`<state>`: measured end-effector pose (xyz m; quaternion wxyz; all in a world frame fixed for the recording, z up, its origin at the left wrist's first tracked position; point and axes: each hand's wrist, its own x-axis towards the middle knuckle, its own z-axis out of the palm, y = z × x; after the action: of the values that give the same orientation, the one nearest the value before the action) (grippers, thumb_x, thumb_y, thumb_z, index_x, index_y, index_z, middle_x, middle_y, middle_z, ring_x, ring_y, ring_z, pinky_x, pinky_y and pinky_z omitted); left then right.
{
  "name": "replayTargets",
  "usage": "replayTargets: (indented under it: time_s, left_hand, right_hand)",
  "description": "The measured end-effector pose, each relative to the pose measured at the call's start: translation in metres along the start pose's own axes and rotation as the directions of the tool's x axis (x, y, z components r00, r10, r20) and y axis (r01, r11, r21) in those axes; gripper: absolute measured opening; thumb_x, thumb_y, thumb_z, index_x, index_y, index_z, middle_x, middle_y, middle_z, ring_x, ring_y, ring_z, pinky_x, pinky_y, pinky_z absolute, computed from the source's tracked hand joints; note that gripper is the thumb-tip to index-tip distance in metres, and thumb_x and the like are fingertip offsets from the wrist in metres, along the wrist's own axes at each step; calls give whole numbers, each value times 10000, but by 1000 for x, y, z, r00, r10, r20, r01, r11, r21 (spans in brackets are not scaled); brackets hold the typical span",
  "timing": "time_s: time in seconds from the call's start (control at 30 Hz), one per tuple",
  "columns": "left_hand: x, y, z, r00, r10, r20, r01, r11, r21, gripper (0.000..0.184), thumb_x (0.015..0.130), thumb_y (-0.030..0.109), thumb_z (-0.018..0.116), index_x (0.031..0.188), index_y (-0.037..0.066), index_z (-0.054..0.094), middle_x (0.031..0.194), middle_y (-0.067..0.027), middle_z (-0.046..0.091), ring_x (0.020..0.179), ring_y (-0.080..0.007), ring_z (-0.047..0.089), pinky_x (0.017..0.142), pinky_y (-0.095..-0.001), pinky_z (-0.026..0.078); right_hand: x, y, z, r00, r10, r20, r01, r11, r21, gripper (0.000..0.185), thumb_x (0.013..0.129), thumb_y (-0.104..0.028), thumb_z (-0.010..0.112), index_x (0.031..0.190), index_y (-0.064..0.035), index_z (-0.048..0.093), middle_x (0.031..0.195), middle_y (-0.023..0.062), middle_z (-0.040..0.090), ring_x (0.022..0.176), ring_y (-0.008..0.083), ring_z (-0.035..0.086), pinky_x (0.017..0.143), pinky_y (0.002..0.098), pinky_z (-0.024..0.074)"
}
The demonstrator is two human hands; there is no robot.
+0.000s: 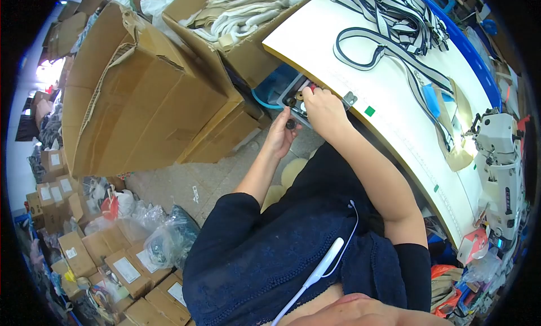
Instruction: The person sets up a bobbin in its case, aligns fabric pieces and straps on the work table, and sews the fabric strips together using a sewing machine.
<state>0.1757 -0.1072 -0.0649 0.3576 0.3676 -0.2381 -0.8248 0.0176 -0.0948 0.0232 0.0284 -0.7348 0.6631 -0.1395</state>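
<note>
The left hand (282,135) is partly closed, fingers curled about a small dark round item (291,124); it is too small to tell which way its long axis runs. The item sits just beside a grey drawer-like tray (305,121), which projects from under the edge of the white counter (360,78) toward the lower left of the view. The right hand (326,111) is over the tray, fingers bent down among small parts (299,95); whether it grips one cannot be told. Striped straps (389,30) lie on the counter, near a sewing machine (499,151).
</note>
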Motion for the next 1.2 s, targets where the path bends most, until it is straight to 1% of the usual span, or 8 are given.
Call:
replayTargets:
  time_s: [0.3,0.47,0.57,0.73,0.87,0.97,1.07,1.2]
  left_hand:
    - [12,0,10,1000,-2,-1,2,1000,10,370,948,499,517,998,143,601,837,26,609,702,-103,579,555,-210,412]
    - [27,-1,19,999,-16,-31,18,998,66,399,941,524,513,1026,145,603,863,33,601,724,-97,559,573,-218,399]
    - [53,-4,32,999,-12,-49,17,994,105,452,893,564,571,986,122,563,919,-1,573,759,-123,576,568,-235,383]
    - [66,6,65,999,-45,0,44,965,259,660,906,644,464,1330,139,448,1113,-73,578,792,-130,561,637,-252,392]
    - [54,-3,67,852,458,-253,-319,838,442,568,962,442,508,1368,76,352,1128,-45,540,849,-125,537,716,-273,428]
    - [22,9,95,636,768,71,-675,510,534,430,930,27,508,1334,53,365,1272,-99,441,984,-128,489,874,-299,432]
    - [-14,13,151,728,593,346,-686,634,356,404,859,-63,428,1242,65,420,1285,-120,456,1000,-152,506,862,-288,439]
    - [-36,-6,205,809,-36,587,-87,980,180,294,888,-48,434,1158,53,490,1202,-165,535,974,-195,569,813,-298,466]
  right_hand:
    - [-9,19,-39,993,86,-76,-52,927,371,323,740,-28,691,1043,-16,581,900,119,592,789,250,660,692,342,539]
    - [-26,39,-77,969,149,198,-225,188,956,301,825,7,649,1116,36,583,1016,122,618,920,194,665,800,309,547]
    - [-49,58,-88,972,85,219,-184,-301,936,285,859,1,617,1133,67,571,1085,162,632,976,238,665,864,331,554]
    - [-92,102,-85,988,48,146,-78,-658,749,332,879,-70,619,1177,63,556,1083,168,643,981,265,666,880,362,557]
    - [-131,121,-91,986,127,109,0,-652,758,349,885,-93,621,1198,41,546,1079,159,643,953,255,667,866,370,558]
    - [-155,129,-96,980,170,108,25,-635,772,361,877,-105,633,1201,23,538,1075,146,634,939,233,662,854,376,561]
    - [-171,133,-97,964,237,117,48,-592,805,382,860,-124,656,1196,7,529,1083,135,612,930,210,649,838,370,560]
    - [-186,129,-101,928,372,-28,206,-446,871,350,872,-105,644,1194,-6,549,1068,104,628,944,183,630,838,355,540]
